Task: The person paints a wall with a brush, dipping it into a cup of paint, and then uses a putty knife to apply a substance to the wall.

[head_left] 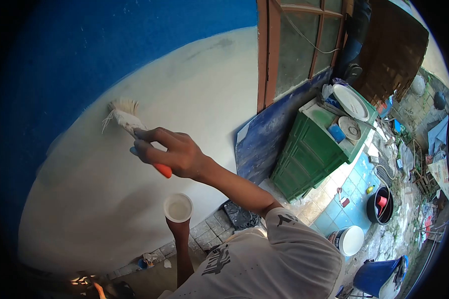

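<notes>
My right hand point(172, 152) is closed around a paintbrush point(127, 119) with an orange-tipped handle. The pale bristles touch or nearly touch the white part of the wall point(199, 104), just below the blue painted area point(110, 40). Lower down, my left hand point(177, 228) holds a round whitish cup point(178, 208) from beneath, its open top facing the camera. Pale contents show inside the cup. Most of the left hand's fingers are hidden under it.
Right of the wall is a brown-framed window point(304, 45). A green cabinet point(309, 154) bears plates and a blue item. Beyond are a black basin point(380, 209) with a red scoop, a white bucket point(351, 240), a blue bin point(376, 276) and scattered clutter.
</notes>
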{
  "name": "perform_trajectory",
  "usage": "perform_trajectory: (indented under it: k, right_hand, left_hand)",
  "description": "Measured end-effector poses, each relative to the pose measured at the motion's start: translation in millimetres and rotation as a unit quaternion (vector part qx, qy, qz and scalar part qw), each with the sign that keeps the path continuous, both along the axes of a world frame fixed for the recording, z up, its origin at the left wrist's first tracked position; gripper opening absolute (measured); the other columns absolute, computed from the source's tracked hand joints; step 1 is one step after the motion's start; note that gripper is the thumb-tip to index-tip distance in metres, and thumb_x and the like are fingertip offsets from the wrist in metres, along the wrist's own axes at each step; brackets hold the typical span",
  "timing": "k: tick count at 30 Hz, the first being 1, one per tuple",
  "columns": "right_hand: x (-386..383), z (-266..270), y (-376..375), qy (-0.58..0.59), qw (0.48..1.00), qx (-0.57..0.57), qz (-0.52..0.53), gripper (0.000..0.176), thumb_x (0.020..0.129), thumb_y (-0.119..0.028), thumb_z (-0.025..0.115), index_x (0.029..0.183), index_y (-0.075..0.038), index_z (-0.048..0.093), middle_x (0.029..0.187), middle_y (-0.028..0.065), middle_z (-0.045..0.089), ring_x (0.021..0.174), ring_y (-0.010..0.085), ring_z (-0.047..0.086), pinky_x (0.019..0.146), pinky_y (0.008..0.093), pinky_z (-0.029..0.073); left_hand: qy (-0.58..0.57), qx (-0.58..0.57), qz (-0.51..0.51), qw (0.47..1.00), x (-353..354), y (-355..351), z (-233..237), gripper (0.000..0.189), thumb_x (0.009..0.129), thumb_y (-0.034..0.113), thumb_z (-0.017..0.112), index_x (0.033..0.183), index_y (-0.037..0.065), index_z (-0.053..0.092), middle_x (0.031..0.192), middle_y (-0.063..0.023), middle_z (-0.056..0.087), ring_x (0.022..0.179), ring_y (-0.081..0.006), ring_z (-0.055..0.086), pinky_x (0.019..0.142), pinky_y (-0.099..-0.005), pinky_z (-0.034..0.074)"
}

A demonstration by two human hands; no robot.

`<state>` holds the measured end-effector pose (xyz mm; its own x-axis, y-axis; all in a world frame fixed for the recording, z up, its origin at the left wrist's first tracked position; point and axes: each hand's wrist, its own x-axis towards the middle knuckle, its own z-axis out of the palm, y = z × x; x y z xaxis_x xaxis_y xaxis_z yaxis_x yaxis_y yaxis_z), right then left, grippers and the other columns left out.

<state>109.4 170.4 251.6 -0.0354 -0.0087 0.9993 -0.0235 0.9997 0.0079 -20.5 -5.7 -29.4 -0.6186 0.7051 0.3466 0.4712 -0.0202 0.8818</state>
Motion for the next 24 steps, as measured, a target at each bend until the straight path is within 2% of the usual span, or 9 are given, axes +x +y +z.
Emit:
perform_trajectory:
  k: [3,4,6,7,12,15,17,20,24]
  right_hand:
    - [25.8,3.9,23.7,0.036,0.994,-0.099,0.035,0.009,0.087,-0.001,0.075,0.096,-0.001,0.071,0.096,0.0126,0.074,0.079,0.0231,0.074,0.066,0.0279,0.059]
    - [43.4,6.4,39.6,0.046,0.989,-0.126,-0.058,0.011,0.088,0.002,0.074,0.099,0.0,0.072,0.098,0.0119,0.075,0.078,0.0193,0.074,0.066,0.0255,0.057]
    - [70.3,2.8,79.7,0.194,0.949,-0.243,0.051,0.009,0.095,0.0,0.071,0.104,0.002,0.072,0.092,0.0106,0.076,0.08,0.0113,0.072,0.067,0.0236,0.055]
    - [87.1,5.6,92.9,0.24,0.958,-0.146,-0.057,0.009,0.099,-0.001,0.067,0.105,0.005,0.07,0.085,0.0105,0.075,0.078,0.0129,0.073,0.07,0.024,0.056]
    - [147.1,4.0,133.5,0.287,0.925,-0.194,-0.153,0.01,0.094,-0.003,0.074,0.103,0.003,0.072,0.083,0.0077,0.073,0.073,0.0138,0.071,0.069,0.0265,0.053]
    - [143.4,9.1,121.5,0.215,0.907,-0.163,-0.324,0.01,0.093,-0.004,0.075,0.102,-0.001,0.072,0.086,0.0099,0.072,0.076,0.0175,0.071,0.07,0.029,0.053]
    - [124.5,7.8,111.6,0.174,0.917,-0.135,-0.332,0.009,0.092,-0.002,0.074,0.101,-0.001,0.073,0.095,0.012,0.074,0.085,0.0198,0.072,0.076,0.0313,0.055]
    - [80.5,11.9,72.8,0.119,0.956,-0.104,-0.248,0.019,0.086,0.0,0.078,0.105,-0.002,0.073,0.103,0.0131,0.072,0.088,0.0277,0.073,0.075,0.0338,0.057]
    - [45.6,10.3,27.0,0.046,0.986,-0.039,-0.155,0.021,0.082,-0.003,0.082,0.102,-0.003,0.075,0.101,0.0126,0.074,0.085,0.0239,0.075,0.069,0.0316,0.059]
  left_hand:
    - [0.019,0.01,0.019,1.0,-1.3,-0.7,0.9,0.059,0.073,0.015,0.095,0.119,-0.002,0.063,0.111,-0.0129,0.071,0.101,-0.0255,0.068,0.093,-0.0394,0.053]
    - [0.032,0.013,0.03,0.999,-1.8,-1.5,0.7,0.059,0.073,0.015,0.095,0.119,-0.002,0.063,0.112,-0.0128,0.071,0.102,-0.0254,0.068,0.093,-0.0395,0.053]
    - [0.018,0.013,0.03,0.999,-7.2,-5.9,-2.4,0.059,0.073,0.015,0.095,0.119,-0.002,0.062,0.112,-0.0128,0.071,0.102,-0.0253,0.068,0.093,-0.0396,0.053]
    - [0.007,0.013,0.023,1.0,-9.0,-9.1,-4.8,0.06,0.073,0.015,0.095,0.12,-0.001,0.062,0.112,-0.0128,0.071,0.102,-0.0252,0.068,0.093,-0.0396,0.053]
    - [0.013,-0.001,0.034,0.999,-16.1,-22.9,-12.1,0.06,0.073,0.015,0.095,0.12,-0.001,0.062,0.112,-0.0126,0.071,0.102,-0.0247,0.068,0.092,-0.0393,0.054]
    - [0.021,-0.008,0.043,0.999,-17.2,-28.0,-13.5,0.06,0.073,0.015,0.095,0.119,-0.001,0.062,0.112,-0.0125,0.071,0.102,-0.0243,0.068,0.092,-0.0391,0.054]
    - [0.026,-0.002,0.048,0.999,-17.2,-25.3,-11.6,0.059,0.073,0.015,0.095,0.119,-0.001,0.062,0.111,-0.0125,0.071,0.101,-0.0242,0.068,0.092,-0.039,0.054]
    - [0.026,-0.008,0.039,0.999,-17.8,-20.8,-10.8,0.059,0.073,0.015,0.095,0.119,-0.001,0.062,0.111,-0.0127,0.071,0.101,-0.0247,0.068,0.093,-0.0392,0.053]
    - [0.019,-0.012,0.035,0.999,-12.4,-16.1,-6.4,0.062,0.073,0.015,0.095,0.122,-0.001,0.061,0.113,-0.0132,0.07,0.103,-0.0256,0.068,0.094,-0.0401,0.053]
